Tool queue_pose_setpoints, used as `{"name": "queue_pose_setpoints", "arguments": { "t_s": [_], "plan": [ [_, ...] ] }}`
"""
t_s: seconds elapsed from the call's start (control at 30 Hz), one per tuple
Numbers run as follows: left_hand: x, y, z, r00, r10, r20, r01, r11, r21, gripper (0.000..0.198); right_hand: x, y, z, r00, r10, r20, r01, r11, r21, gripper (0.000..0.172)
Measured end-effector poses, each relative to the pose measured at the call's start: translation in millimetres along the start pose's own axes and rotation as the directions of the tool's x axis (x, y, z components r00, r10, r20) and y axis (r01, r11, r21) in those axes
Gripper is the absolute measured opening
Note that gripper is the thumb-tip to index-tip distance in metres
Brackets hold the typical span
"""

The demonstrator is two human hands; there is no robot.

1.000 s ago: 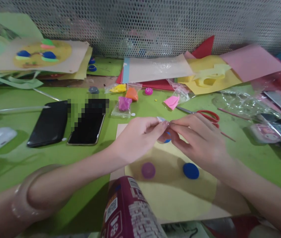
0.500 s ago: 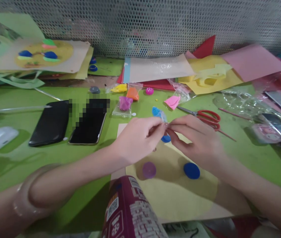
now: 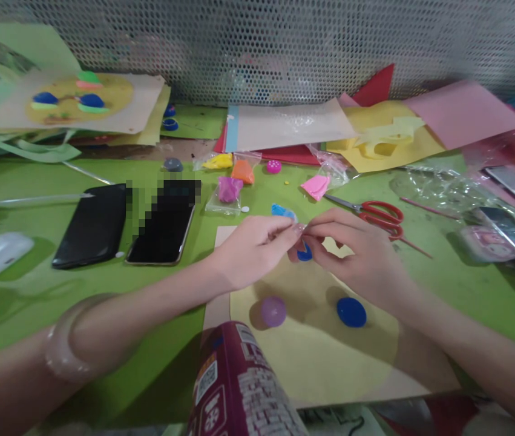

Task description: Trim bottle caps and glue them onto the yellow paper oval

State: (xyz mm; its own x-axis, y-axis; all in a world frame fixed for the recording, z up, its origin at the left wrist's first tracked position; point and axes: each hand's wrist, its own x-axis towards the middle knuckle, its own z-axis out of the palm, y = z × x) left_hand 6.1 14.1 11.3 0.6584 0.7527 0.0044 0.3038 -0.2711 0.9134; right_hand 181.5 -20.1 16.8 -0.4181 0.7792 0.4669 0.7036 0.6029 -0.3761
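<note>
My left hand (image 3: 257, 249) and my right hand (image 3: 359, 257) meet fingertip to fingertip above the yellow paper circle (image 3: 325, 357). Both pinch a small clear plastic bag (image 3: 300, 227), and light blue clay (image 3: 283, 212) shows in it beyond my left fingers. Just under the fingertips a dark blue piece (image 3: 304, 252) is partly covered. On the circle lie a purple disc (image 3: 274, 311), nearer my left hand, and a blue disc (image 3: 351, 312), below my right hand.
A purple can (image 3: 243, 381) stands at the front. Red-handled scissors (image 3: 382, 218) lie right of my hands, two black phones (image 3: 91, 225) left. Behind are bagged purple clay (image 3: 229, 190), orange clay (image 3: 243, 172), pink clay (image 3: 316, 187) and papers (image 3: 288, 125).
The light blue clay has shifted left and lower, closer to my left fingers. My left forearm and its bracelet have moved slightly right. The fingertips remain together.
</note>
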Motion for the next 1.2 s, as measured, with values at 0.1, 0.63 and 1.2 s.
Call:
{"name": "queue_pose_setpoints", "arguments": {
  "t_s": [0.1, 0.63, 1.2],
  "plan": [
    [1, -1, 0.5, 1.0, 0.021, 0.016, -0.021, 1.0, -0.003, 0.036, -1, -1, -1, 0.996, 0.083, 0.023, -0.083, 0.996, 0.013, 0.008],
    [-1, -5, 7.0, 0.992, 0.123, -0.022, -0.121, 0.99, 0.079, 0.033, -1, -2, -1, 0.987, 0.159, -0.014, -0.159, 0.987, -0.013, 0.009],
    [-3, -12, 16.2, 0.959, 0.234, -0.163, -0.198, 0.957, 0.211, 0.021, -8, -3, 0, 0.993, -0.112, -0.033, 0.092, 0.923, -0.375, 0.007]
  ]
}}
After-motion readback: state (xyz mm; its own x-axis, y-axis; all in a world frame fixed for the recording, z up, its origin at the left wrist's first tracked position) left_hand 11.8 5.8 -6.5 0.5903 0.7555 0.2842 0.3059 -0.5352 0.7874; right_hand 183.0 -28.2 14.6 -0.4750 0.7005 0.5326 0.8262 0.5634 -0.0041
